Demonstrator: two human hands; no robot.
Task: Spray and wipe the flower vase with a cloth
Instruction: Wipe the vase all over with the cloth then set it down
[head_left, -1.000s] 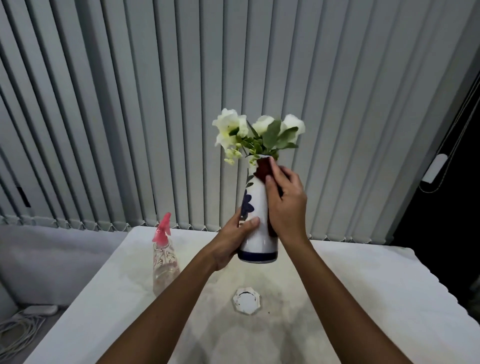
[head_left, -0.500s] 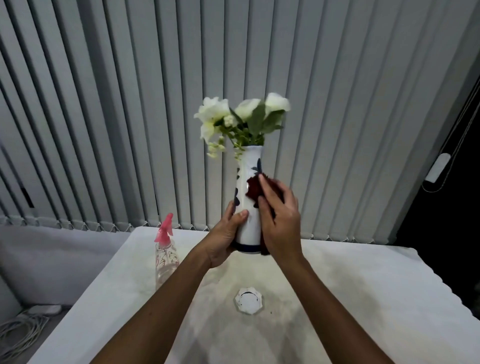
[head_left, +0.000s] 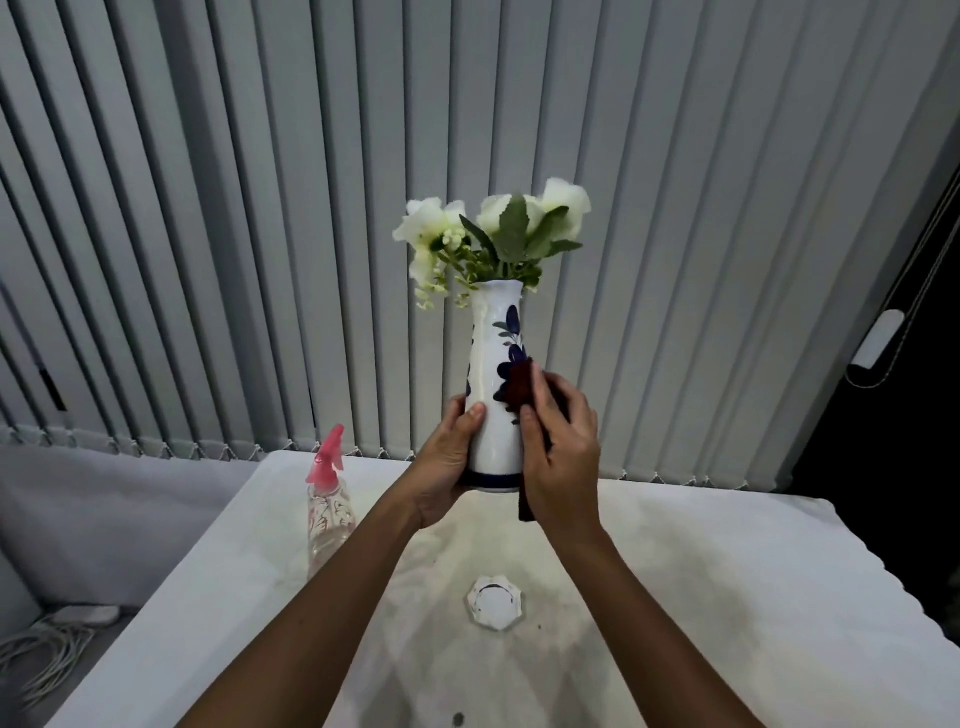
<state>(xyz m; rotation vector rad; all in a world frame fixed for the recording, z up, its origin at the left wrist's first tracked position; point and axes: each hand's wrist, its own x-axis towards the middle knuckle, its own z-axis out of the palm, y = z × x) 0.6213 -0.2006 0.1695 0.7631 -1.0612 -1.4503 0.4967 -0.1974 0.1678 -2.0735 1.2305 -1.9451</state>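
Observation:
A tall white vase with blue flower patterns is held upright above the table, with white flowers and green leaves in its mouth. My left hand grips the vase's lower left side and base. My right hand presses a dark red cloth against the vase's lower right side; a tail of the cloth hangs below the hand. A clear spray bottle with a pink trigger head stands on the table to the left, untouched.
The table has a white cover with grey smudges. A small white octagonal dish lies below the vase. Vertical blinds fill the back. Cables lie on the floor at lower left.
My right hand with the cloth has slid down the vase from the neck to the lower body. The vase now shows more of its upper part.

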